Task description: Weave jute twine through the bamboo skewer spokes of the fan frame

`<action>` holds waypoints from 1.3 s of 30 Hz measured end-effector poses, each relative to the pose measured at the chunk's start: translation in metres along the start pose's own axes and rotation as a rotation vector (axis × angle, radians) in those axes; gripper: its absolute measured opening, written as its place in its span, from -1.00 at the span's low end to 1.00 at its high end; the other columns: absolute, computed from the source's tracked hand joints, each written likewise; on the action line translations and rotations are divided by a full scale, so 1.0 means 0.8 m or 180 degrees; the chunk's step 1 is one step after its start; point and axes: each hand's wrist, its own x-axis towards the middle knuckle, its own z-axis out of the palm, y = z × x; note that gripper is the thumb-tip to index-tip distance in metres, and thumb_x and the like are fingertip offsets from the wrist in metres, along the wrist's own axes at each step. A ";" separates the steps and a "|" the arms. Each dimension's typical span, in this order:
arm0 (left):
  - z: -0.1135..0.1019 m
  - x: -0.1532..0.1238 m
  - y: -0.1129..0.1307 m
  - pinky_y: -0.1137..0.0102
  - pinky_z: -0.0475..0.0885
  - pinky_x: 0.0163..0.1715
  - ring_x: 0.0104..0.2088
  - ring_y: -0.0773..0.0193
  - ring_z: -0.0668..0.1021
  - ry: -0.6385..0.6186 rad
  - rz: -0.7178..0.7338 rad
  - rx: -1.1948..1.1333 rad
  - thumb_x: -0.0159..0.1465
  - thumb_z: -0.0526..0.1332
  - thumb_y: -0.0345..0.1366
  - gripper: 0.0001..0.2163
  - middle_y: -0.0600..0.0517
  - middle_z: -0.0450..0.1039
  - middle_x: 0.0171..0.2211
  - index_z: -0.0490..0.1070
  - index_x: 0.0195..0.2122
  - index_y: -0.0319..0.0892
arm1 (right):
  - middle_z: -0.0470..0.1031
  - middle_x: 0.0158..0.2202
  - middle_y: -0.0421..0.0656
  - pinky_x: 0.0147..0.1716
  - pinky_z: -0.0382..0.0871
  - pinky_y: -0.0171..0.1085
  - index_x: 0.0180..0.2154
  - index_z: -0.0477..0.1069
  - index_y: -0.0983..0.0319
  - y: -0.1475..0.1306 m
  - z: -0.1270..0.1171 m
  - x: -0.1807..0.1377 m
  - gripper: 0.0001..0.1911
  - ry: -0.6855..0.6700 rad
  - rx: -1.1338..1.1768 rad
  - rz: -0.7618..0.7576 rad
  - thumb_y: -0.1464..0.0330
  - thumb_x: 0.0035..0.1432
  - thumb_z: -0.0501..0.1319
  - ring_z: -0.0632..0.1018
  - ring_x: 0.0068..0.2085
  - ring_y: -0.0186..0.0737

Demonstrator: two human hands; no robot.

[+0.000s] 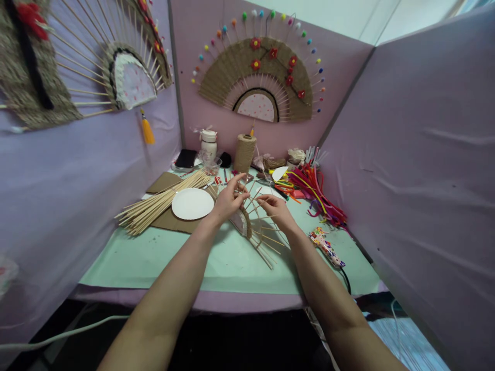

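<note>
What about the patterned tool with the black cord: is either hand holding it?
No, the tool lies on the table, while the left hand and right hand are at the stick fan.

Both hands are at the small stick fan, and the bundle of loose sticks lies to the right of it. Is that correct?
Not quite: the head view shows the bundle of loose sticks to the left of the small stick fan. The left hand and right hand are indeed at it.

the fan band [248, 227] is tan, plate [192, 203] white, tabletop [154, 263] mint green
</note>
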 end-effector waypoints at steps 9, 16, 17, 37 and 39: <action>0.003 0.002 0.003 0.47 0.32 -0.48 -0.46 0.40 0.42 0.0305 0.0018 -0.0131 0.12 0.22 -0.38 -0.52 0.11 0.35 -0.39 0.18 0.08 -0.09 | 0.26 -0.59 -0.30 -0.54 0.08 -0.33 -0.46 0.42 0.24 -0.065 -0.051 -0.035 -0.63 -0.0115 -0.0429 0.0063 0.05 -0.05 0.32 0.19 -0.55 -0.39; 0.007 0.002 -0.004 0.46 0.34 -0.42 -0.44 0.40 0.44 0.0248 0.0089 0.0019 0.14 0.22 -0.38 -0.53 0.11 0.38 -0.38 0.18 0.09 -0.10 | 0.42 -0.50 -0.18 -0.47 0.21 -0.30 -0.38 0.47 0.24 -0.110 -0.045 -0.048 -0.74 0.0011 -0.1066 -0.0699 0.16 0.13 0.22 0.34 -0.49 -0.31; 0.007 0.002 -0.004 0.45 0.35 -0.41 -0.43 0.40 0.45 0.0249 0.0087 0.0024 0.15 0.22 -0.37 -0.53 0.11 0.38 -0.37 0.18 0.09 -0.10 | 0.47 -0.46 -0.16 -0.43 0.24 -0.28 -0.37 0.48 0.24 -0.111 -0.042 -0.050 -0.76 0.0050 -0.1294 -0.0920 0.20 0.15 0.21 0.38 -0.46 -0.28; 0.013 0.001 -0.006 0.54 0.29 -0.57 -0.51 0.46 0.40 0.0304 -0.0043 -0.0552 0.16 0.27 -0.29 -0.59 0.08 0.36 -0.35 0.24 0.04 -0.12 | 0.25 -0.56 -0.30 -0.61 0.00 -0.37 -0.42 0.47 0.24 -0.003 -0.032 -0.048 -0.67 -0.1000 0.0048 0.0618 0.08 -0.02 0.32 0.16 -0.58 -0.44; 0.013 0.000 -0.007 0.52 0.31 -0.57 -0.53 0.46 0.39 0.0314 -0.0004 -0.0427 0.18 0.25 -0.31 -0.56 0.08 0.37 -0.34 0.21 0.09 -0.09 | 0.24 -0.56 -0.31 -0.62 -0.02 -0.37 -0.33 0.50 0.22 -0.001 -0.026 -0.049 -0.69 -0.0933 0.0154 0.0633 0.12 0.00 0.31 0.14 -0.58 -0.45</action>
